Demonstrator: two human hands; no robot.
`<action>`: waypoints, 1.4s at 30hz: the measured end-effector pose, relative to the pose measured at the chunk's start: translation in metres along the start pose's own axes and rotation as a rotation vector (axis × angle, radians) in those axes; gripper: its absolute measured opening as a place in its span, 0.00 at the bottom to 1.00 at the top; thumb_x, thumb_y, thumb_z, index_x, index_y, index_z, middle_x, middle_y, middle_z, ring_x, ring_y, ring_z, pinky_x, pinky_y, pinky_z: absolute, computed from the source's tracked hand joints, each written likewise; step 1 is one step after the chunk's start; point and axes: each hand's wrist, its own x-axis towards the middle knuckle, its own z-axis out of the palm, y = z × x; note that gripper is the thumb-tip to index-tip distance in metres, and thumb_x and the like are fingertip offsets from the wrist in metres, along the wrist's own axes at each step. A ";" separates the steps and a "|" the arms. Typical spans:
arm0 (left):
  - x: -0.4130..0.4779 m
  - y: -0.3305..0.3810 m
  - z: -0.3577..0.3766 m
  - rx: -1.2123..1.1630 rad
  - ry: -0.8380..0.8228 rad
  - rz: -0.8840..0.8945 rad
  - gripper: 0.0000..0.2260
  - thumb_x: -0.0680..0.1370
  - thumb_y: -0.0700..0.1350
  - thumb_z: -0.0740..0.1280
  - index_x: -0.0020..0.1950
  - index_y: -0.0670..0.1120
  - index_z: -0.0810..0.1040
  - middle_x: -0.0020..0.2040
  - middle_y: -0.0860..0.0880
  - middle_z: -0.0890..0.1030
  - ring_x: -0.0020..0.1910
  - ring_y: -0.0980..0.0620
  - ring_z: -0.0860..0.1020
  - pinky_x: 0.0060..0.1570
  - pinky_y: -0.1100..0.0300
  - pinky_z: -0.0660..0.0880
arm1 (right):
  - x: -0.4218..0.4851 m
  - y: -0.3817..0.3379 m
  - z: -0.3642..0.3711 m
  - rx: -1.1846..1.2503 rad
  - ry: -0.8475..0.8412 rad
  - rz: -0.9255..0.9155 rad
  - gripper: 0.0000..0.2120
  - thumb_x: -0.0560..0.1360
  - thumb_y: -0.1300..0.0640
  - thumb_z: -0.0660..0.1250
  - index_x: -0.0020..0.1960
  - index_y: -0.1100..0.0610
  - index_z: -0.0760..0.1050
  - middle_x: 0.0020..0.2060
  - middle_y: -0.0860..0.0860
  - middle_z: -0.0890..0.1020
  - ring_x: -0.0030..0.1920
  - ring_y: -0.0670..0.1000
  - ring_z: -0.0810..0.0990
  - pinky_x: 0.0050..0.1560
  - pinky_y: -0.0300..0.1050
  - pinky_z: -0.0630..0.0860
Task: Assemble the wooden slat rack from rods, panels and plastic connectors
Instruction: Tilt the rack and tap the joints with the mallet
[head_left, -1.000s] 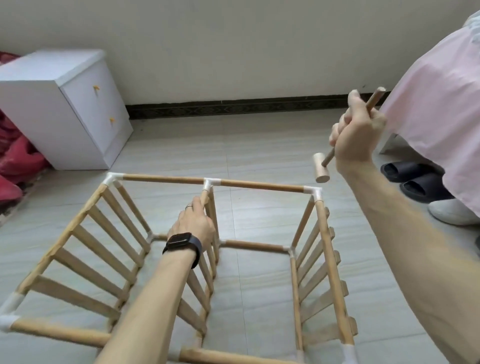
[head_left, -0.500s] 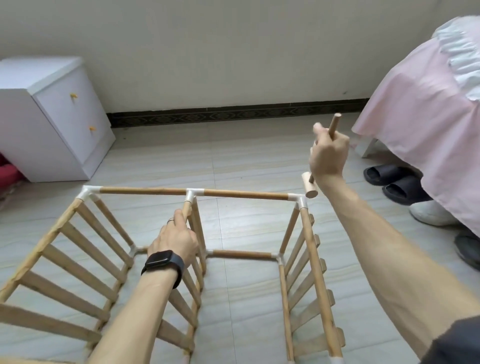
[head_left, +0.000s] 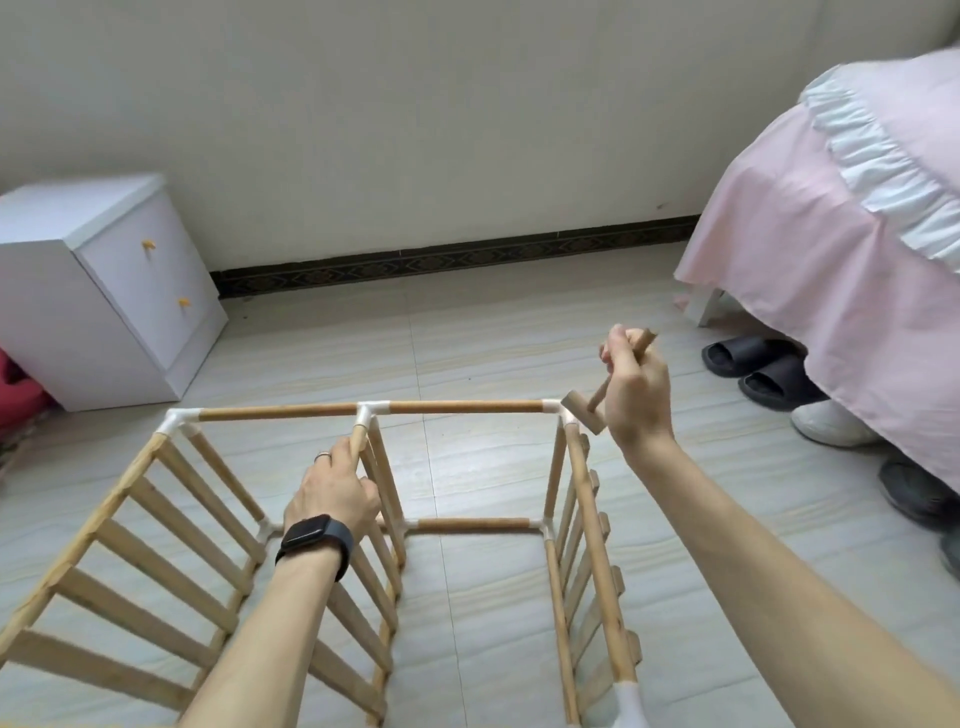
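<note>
- We log the slat rack (head_left: 452, 407) standing on the tiled floor (head_left: 467, 338), between a white cabinet (head_left: 104, 312) at the left and a pink-covered bed (head_left: 831, 234) at the right.
- Left hand (head_left: 332, 493): fingers curled round the top rail of the middle panel (head_left: 357, 439).
- Right hand (head_left: 636, 395): fingers grip the handle of a small wooden mallet (head_left: 584, 413).
- The mallet head lies just beside the far right corner connector (head_left: 555, 406); we cannot tell whether they touch.

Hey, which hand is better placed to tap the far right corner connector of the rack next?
Right. The right hand grips the small wooden mallet, its head right beside that corner connector. The left hand grips the middle panel's top rod, apparently steadying the rack.
</note>
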 end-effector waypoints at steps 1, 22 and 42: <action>-0.002 0.002 -0.002 0.007 0.019 0.034 0.20 0.78 0.46 0.60 0.70 0.51 0.64 0.54 0.47 0.75 0.48 0.45 0.75 0.46 0.50 0.75 | -0.018 -0.001 -0.018 -0.088 -0.043 -0.015 0.19 0.82 0.42 0.53 0.38 0.51 0.69 0.39 0.47 0.75 0.46 0.46 0.74 0.47 0.42 0.68; -0.195 0.027 -0.027 0.364 -0.496 0.804 0.27 0.76 0.73 0.47 0.46 0.51 0.68 0.35 0.51 0.74 0.30 0.49 0.70 0.30 0.55 0.66 | -0.172 0.001 -0.127 -0.045 -0.437 0.492 0.10 0.84 0.63 0.56 0.55 0.59 0.77 0.50 0.57 0.75 0.32 0.48 0.79 0.31 0.42 0.77; -0.192 0.007 0.011 0.198 0.188 1.014 0.24 0.81 0.68 0.53 0.66 0.52 0.69 0.55 0.48 0.81 0.40 0.49 0.78 0.27 0.57 0.75 | -0.057 0.000 -0.050 -0.528 0.027 -0.288 0.15 0.85 0.50 0.51 0.53 0.58 0.72 0.34 0.44 0.74 0.34 0.44 0.73 0.33 0.38 0.64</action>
